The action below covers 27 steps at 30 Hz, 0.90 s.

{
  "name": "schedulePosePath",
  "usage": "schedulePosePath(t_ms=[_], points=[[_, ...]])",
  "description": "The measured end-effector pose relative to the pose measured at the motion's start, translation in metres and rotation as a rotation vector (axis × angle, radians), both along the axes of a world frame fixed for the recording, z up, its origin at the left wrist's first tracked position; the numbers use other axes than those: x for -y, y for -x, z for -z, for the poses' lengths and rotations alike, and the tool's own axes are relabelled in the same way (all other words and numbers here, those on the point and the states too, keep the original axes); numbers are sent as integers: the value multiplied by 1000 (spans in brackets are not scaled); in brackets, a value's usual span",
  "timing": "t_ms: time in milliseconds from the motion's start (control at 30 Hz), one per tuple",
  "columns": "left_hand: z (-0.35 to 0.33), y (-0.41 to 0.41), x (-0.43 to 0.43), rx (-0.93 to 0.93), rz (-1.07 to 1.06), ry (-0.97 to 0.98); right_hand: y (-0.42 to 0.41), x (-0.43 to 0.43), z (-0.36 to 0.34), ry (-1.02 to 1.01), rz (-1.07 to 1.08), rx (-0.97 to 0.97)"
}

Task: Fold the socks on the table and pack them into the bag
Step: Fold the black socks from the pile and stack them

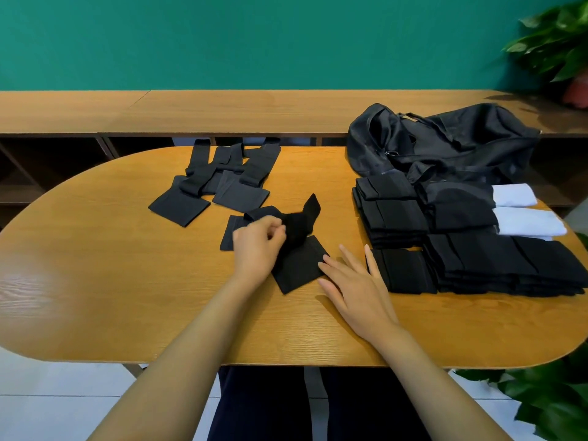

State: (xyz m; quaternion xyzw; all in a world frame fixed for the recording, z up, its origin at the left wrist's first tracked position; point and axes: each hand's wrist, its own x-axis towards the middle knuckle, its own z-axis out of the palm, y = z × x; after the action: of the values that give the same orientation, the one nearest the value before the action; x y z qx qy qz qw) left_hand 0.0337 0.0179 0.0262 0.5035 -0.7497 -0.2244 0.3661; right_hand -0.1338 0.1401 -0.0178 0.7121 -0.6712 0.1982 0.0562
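A pair of black socks [297, 259] lies in the middle of the oval wooden table [127, 281]. My left hand [257, 246] pinches the bunched middle of this pair, lifting its foot end. Flat on the table, my right hand [353, 281] has straight fingers whose tips touch the cuff's right edge. Several unfolded dark socks [219, 179] lie at the back left. Folded black socks [461, 246] are stacked at the right, with two folded white socks [525, 214] behind them. The black bag [445, 138] sits at the back right.
A long wooden bench or shelf [222, 109] runs behind the table along a green wall. Green potted plants stand at the far right [556, 43] and beside the table's near right corner [553, 399]. My dark trousers show below the table's front edge.
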Motion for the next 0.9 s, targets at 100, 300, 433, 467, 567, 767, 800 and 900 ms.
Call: schedulePosePath(t_ms=[100, 300, 433, 467, 567, 767, 800, 900], points=[[-12, -18, 23, -159, -193, -124, 0, 0, 1, 40, 10, 13], [-19, -48, 39, -84, -526, -109, -1, -2, 0, 123, 36, 22], [-4, -42, 6, 178, -293, 168, -2, -2, -1, 133, 44, 20], [4, -41, 0, 256, -183, 177, -1, -3, -1, 136, 48, 17], [28, -40, -9, 437, 33, 178, -1, -4, -1, 144, 58, 15], [35, -56, -5, 580, -65, 121, 0, -9, -3, 216, 103, 5], [32, -60, -3, 588, -82, 100, 0, -10, -3, 233, 99, 5], [27, -65, -4, 591, -103, 54, -1, -11, -2, 269, 36, 17]])
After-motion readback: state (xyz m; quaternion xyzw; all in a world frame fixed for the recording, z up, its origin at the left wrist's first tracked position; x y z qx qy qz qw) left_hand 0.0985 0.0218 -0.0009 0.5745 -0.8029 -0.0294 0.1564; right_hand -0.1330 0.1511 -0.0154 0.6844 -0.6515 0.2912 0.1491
